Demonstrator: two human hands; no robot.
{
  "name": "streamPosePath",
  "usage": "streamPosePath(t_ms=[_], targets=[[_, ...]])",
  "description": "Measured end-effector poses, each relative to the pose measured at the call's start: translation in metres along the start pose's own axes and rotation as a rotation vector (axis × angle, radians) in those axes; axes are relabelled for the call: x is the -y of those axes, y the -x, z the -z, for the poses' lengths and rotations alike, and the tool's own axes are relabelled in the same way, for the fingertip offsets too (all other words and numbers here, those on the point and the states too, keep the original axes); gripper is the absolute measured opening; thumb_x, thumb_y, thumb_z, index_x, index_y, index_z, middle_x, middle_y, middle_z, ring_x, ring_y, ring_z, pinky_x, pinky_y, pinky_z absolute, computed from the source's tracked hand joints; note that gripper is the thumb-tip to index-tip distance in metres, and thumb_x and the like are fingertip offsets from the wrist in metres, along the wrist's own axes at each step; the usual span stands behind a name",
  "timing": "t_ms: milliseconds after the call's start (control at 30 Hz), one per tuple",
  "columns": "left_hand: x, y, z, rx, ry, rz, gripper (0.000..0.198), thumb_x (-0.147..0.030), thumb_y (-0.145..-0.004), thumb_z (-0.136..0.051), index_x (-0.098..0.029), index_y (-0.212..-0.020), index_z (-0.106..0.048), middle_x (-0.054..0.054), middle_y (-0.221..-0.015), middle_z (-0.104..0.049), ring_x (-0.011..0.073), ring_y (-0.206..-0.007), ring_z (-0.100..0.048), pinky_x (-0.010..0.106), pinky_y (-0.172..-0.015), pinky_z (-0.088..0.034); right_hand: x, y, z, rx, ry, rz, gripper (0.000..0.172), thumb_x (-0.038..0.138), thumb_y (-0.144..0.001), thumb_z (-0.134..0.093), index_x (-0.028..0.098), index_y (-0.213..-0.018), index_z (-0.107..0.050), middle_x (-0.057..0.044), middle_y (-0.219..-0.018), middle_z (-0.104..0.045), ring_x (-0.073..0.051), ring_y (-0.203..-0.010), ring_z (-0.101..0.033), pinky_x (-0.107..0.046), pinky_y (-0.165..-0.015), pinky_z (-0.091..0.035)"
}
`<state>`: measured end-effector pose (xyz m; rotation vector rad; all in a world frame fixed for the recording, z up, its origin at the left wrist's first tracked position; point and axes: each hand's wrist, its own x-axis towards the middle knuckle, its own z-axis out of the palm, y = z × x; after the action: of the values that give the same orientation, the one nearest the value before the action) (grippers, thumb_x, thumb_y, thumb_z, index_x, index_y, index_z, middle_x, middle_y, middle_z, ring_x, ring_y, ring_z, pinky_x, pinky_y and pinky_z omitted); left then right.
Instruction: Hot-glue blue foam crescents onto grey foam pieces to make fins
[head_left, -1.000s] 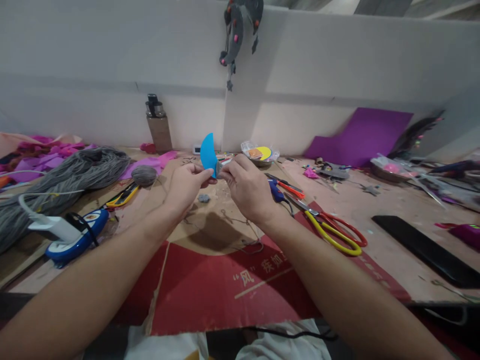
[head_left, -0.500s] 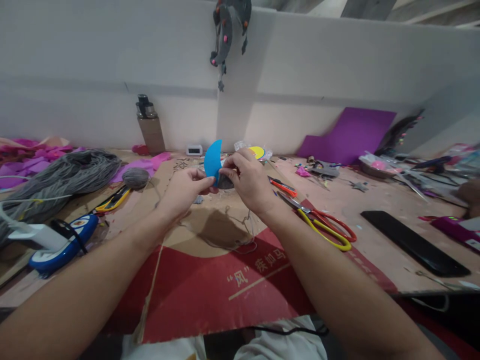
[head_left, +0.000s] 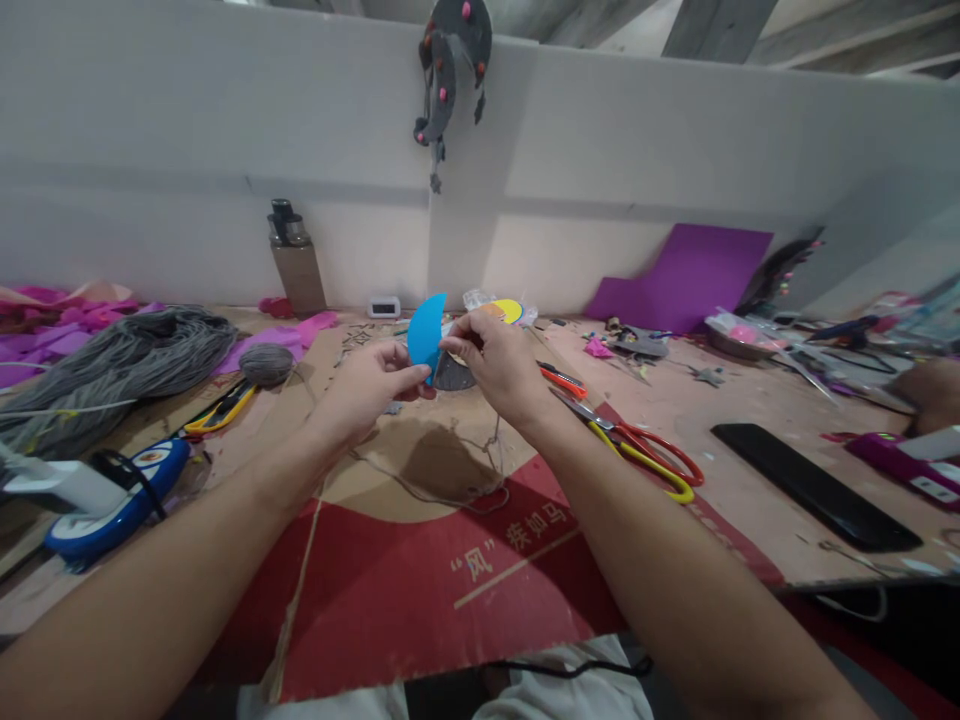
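Observation:
My left hand pinches the lower end of a curved, pointed blue piece, which stands upright between the hands. My right hand is closed at the edge of a dark grey, rounded piece that lies against the blue one; how the two are joined is hidden by the fingers. Below the right hand a thin grey yarn strand hangs down and loops over the cardboard sheet, beneath both hands.
Scissors and an orange utility knife lie right of my hands. A black phone-like slab is further right. Leftward are a grey yarn ball, a yarn skein and a blue power strip. Another person's hand shows at the right edge.
The grey piece has come lower and shows more of its face under my right hand. My left fingers still grip the blue piece. The whole view has shifted slightly.

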<state>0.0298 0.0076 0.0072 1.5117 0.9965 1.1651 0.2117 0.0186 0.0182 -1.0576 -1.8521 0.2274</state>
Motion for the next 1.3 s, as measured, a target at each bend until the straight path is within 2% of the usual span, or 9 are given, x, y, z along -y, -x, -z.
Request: streamPosePath(t_ms=[267, 500, 733, 967, 1133, 1300], targets=[[-0.0051, 0.0032, -0.0018, 0.036, 0.115, 0.011, 0.023, -0.034, -0.067, -0.079, -0.017, -0.075, -0.065, 0.004, -0.074, -0.069, 0.0167, -0.065, -0.068, 0.029, -0.065, -0.050, 0.0022, -0.0007, -0.0020, -0.053, -0.206, -0.082, 0.018, 0.034, -0.084, -0.060, 0.020, -0.075, -0.054, 0.000, -0.074, -0.061, -0.014, -0.069, -0.052, -0.029, -0.067, -0.040], [-0.0062, 0.0054, -0.0038, 0.052, 0.224, 0.023, 0.027, -0.034, -0.065, -0.082, -0.017, -0.076, -0.065, 0.003, -0.073, -0.068, 0.0150, -0.064, -0.067, 0.028, -0.067, -0.050, -0.0010, -0.0040, -0.0049, -0.024, -0.462, -0.190, 0.021, 0.036, -0.080, -0.063, 0.019, -0.072, -0.054, 0.002, -0.067, -0.055, -0.011, -0.062, -0.047, -0.026, -0.060, -0.038], [-0.0080, 0.0049, -0.0025, 0.077, 0.237, 0.093, 0.031, -0.033, -0.063, -0.084, -0.015, -0.071, -0.060, 0.001, -0.067, -0.065, 0.0147, -0.064, -0.067, 0.026, -0.065, -0.048, -0.0035, -0.0044, -0.0061, -0.030, -0.443, -0.182, 0.025, 0.037, -0.079, -0.064, 0.018, -0.069, -0.052, 0.004, -0.063, -0.052, -0.009, -0.059, -0.044, -0.025, -0.058, -0.036], [-0.0065, 0.0041, 0.0003, 0.102, 0.190, 0.108, 0.032, -0.030, -0.059, -0.086, -0.015, -0.072, -0.061, 0.001, -0.068, -0.066, 0.0145, -0.065, -0.065, 0.027, -0.065, -0.046, -0.0045, -0.0042, -0.0071, -0.010, -0.420, -0.155, 0.024, 0.037, -0.079, -0.064, 0.018, -0.070, -0.053, 0.004, -0.064, -0.053, -0.009, -0.059, -0.046, -0.026, -0.058, -0.036], [-0.0042, 0.0026, 0.0008, 0.101, 0.140, 0.129, 0.028, -0.029, -0.061, -0.084, -0.016, -0.075, -0.063, 0.003, -0.070, -0.068, 0.0142, -0.064, -0.064, 0.026, -0.061, -0.043, -0.0051, -0.0038, -0.0080, 0.010, -0.438, -0.145, 0.024, 0.037, -0.079, -0.064, 0.018, -0.070, -0.054, 0.003, -0.064, -0.054, -0.009, -0.060, -0.046, -0.026, -0.058, -0.035], [-0.0041, 0.0011, 0.0014, 0.112, 0.114, 0.098, 0.023, -0.023, -0.064, -0.079, -0.016, -0.082, -0.066, 0.003, -0.072, -0.069, 0.0135, -0.065, -0.062, 0.025, -0.059, -0.041, 0.0003, -0.0041, -0.0068, 0.050, -0.562, -0.244, 0.024, 0.038, -0.076, -0.066, 0.018, -0.069, -0.054, 0.004, -0.063, -0.053, -0.008, -0.057, -0.044, -0.025, -0.057, -0.035]])
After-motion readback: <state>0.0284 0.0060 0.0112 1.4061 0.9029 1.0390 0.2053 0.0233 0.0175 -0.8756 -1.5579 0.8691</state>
